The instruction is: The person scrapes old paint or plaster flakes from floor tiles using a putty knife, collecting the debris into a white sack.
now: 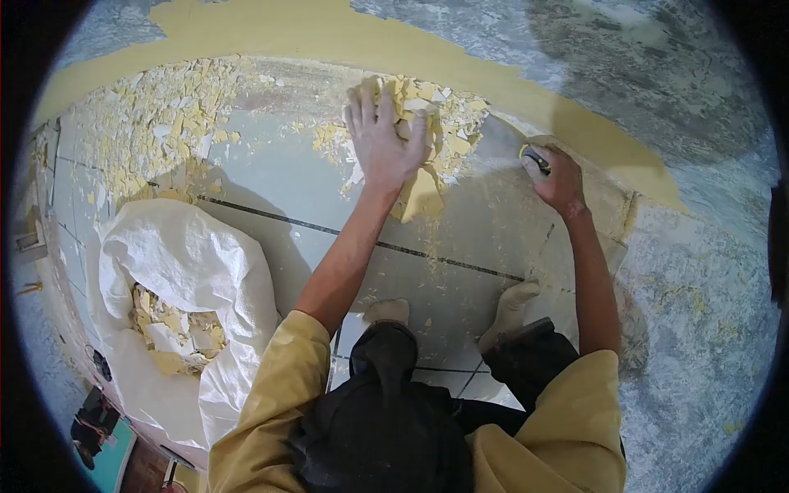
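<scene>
My left hand [382, 144] lies palm down on a heap of yellow and white paint flakes [454, 123], fingers spread. The heap sits on the tiled floor against the foot of the wall. My right hand [559, 177] is closed round the black and yellow handle of a scraper [503, 141]. Its wide grey blade points left, at the right edge of the heap. One larger yellow flake [422, 195] lies just below my left hand.
An open white sack [185, 238] at the left holds more flakes [181, 333]. Loose flakes [156, 131] cover the floor at the upper left. The wall carries a band of yellow paint [312, 33] above the floor. My bare feet [511, 308] are on the tiles.
</scene>
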The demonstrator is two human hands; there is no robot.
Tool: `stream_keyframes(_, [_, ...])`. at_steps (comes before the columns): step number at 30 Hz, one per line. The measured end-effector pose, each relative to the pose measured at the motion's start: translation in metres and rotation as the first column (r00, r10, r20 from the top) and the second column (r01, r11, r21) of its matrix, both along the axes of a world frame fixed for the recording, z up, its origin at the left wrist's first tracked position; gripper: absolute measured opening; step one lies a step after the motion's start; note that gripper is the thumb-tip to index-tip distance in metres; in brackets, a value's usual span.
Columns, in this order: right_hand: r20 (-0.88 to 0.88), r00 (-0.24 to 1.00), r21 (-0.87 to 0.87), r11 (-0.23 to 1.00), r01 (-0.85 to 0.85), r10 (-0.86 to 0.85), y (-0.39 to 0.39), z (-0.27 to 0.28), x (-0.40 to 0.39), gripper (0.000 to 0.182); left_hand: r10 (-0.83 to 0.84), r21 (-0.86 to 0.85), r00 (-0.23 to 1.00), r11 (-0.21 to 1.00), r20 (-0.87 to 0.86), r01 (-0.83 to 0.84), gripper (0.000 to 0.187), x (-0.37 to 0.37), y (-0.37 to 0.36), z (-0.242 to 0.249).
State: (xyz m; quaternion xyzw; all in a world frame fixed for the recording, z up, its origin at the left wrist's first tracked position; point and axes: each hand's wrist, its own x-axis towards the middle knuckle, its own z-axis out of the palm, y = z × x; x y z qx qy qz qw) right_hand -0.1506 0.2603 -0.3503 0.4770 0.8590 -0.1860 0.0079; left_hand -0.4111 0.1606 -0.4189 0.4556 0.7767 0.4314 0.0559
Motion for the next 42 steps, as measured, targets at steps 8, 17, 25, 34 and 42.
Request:
stream_keyframes(8, [-0.161, 0.987, 0.115, 0.993, 0.026, -0.007, -0.019, -0.024, -0.046, 0.026, -0.082, -0.063, 0.987, 0.995, -0.135, 0.074, 0.058, 0.009, 0.002, 0.001])
stream_keyframes(17, [-0.162, 0.979, 0.082, 0.987, 0.137, -0.123, -0.049, -0.017, -0.097, 0.025, -0.063, 0.053, 0.997, 0.996, -0.038, 0.065, 0.056, 0.013, -0.001, 0.006])
stream_keyframes(25, [-0.28, 0.958, 0.127, 0.986, 0.104, -0.064, -0.069, 0.019, -0.097, 0.019, -0.054, 0.126, 0.994, 0.991, 0.1, 0.041, 0.055, 0.021, -0.026, 0.031])
stream_keyframes(34, [-0.359, 0.901, 0.244, 0.956, -0.163, 0.245, -0.094, 0.116, -0.155, 0.015, 0.165, 0.224, 0.98, 0.956, 0.115, -0.187, 0.057, -0.017, -0.077, 0.107])
stream_keyframes(42, [-0.487, 0.695, 0.185, 0.84, -0.51, 0.529, -0.178, 0.164, -0.271, 0.017, 0.59, 0.223, 0.807, 0.788, -0.007, -0.574, 0.056, -0.089, -0.206, 0.164])
